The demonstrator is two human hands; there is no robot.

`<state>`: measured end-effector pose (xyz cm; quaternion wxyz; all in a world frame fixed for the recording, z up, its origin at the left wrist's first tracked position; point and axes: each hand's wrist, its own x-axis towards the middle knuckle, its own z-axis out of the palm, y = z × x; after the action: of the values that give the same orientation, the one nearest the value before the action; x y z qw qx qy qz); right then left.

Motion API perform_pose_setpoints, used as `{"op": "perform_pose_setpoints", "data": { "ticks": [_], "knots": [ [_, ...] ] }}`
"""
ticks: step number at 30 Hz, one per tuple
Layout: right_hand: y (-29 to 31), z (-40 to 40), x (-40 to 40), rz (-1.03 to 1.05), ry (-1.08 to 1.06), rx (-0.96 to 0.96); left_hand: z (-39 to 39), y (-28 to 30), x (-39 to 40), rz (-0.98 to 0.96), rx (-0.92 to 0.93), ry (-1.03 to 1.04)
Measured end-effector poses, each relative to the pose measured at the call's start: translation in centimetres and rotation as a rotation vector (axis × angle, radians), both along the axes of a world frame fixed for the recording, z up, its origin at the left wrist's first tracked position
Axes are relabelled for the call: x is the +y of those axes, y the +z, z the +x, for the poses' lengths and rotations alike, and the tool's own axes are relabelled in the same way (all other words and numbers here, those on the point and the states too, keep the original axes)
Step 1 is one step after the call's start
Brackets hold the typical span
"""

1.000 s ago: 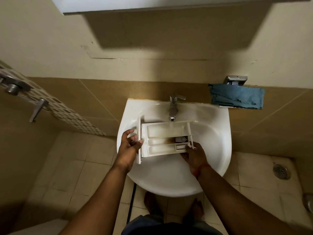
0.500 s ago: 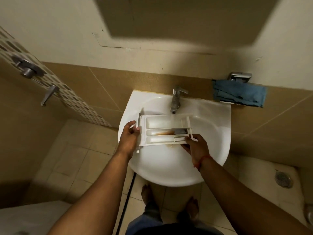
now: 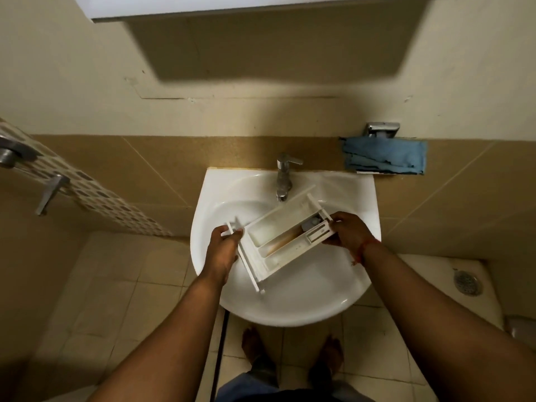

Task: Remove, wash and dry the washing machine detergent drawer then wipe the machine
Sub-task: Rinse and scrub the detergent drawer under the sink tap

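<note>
A white detergent drawer (image 3: 278, 236) with several compartments is held over the white sink (image 3: 290, 303), its open side up and turned at a slant. Brownish residue lies in its middle channel. My left hand (image 3: 224, 250) grips the drawer's front panel at the left. The back right end is held in the fingers of my right hand (image 3: 346, 232). The chrome tap (image 3: 284, 178) stands just beyond the drawer's far corner; I cannot tell whether water runs from it. The washing machine is out of view.
A blue cloth (image 3: 383, 156) lies on a small wall shelf right of the sink, under a chrome fitting (image 3: 381, 129). Shower valve handles (image 3: 49, 194) jut from the mosaic strip at left. A floor drain (image 3: 467, 282) is at right. My bare feet (image 3: 255, 346) stand under the sink.
The drawer has turned from level and square under the tap to a slant, its right end now raised toward the tap. Both hands kept their hold on it.
</note>
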<state>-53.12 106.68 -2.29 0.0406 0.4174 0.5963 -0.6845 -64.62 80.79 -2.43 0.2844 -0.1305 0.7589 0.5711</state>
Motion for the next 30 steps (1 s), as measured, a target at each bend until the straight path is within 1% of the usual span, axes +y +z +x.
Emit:
{"op": "perform_pose_setpoints", "data": {
  "ticks": [3, 4, 6, 8, 10, 12, 15, 16, 18, 20, 21, 22, 23, 25, 27, 30],
  "knots": [
    [0.8, -1.6, -0.4, 0.044, 0.077, -0.022, -0.8, 0.0, -1.5, -0.168, 0.192, -0.102],
    [0.9, -2.1, -0.5, 0.062, 0.096, -0.027, -0.9, 0.0, -1.9, -0.198, 0.229, -0.128],
    [0.9, -2.9, -0.9, 0.101, 0.124, -0.043, -1.2, 0.3, -2.6, -0.226, 0.259, -0.152],
    [0.6, -4.0, -1.2, 0.197, 0.183, -0.05, -1.5, 0.4, -3.3, -0.258, 0.267, -0.155],
    [0.4, -4.6, -1.7, 0.228, 0.152, -0.054, -1.8, 0.5, -3.6, -0.271, 0.268, -0.166],
    [0.0, -4.7, -2.2, 0.232, 0.067, -0.034, -1.9, 0.4, -3.5, -0.301, 0.301, -0.196],
    [-0.8, -4.0, -3.1, 0.343, -0.058, -0.021, -1.9, -0.1, -3.1, -0.36, 0.352, -0.271],
    [-0.9, -3.8, -3.6, 0.384, -0.116, -0.024, -1.8, -0.4, -3.0, -0.377, 0.347, -0.305],
    [-1.7, -3.6, -4.2, 0.369, -0.274, -0.044, -1.5, -0.7, -2.7, -0.402, 0.321, -0.373],
    [-1.9, -3.3, -4.6, 0.237, -0.466, -0.012, -1.1, -0.8, -2.1, -0.412, 0.313, -0.443],
    [-2.0, -3.4, -4.8, 0.172, -0.516, 0.01, -1.0, -0.7, -1.9, -0.416, 0.308, -0.471],
    [-2.0, -3.3, -4.9, 0.14, -0.517, 0.017, -0.8, -0.8, -1.6, -0.416, 0.29, -0.501],
    [-2.0, -3.2, -5.0, 0.153, -0.482, 0.016, -0.6, -0.9, -1.5, -0.415, 0.267, -0.532],
    [-3.0, -3.1, -4.7, 0.248, -0.395, -0.004, -0.7, -1.1, -1.7, -0.4, 0.214, -0.588],
    [-2.6, -3.0, -4.5, 0.335, -0.343, -0.004, -1.1, -1.0, -1.7, -0.38, 0.163, -0.629],
    [-0.6, -3.0, -4.9, 0.426, -0.301, -0.011, -2.1, -0.2, -1.2, -0.338, 0.093, -0.696]
  ]
}}
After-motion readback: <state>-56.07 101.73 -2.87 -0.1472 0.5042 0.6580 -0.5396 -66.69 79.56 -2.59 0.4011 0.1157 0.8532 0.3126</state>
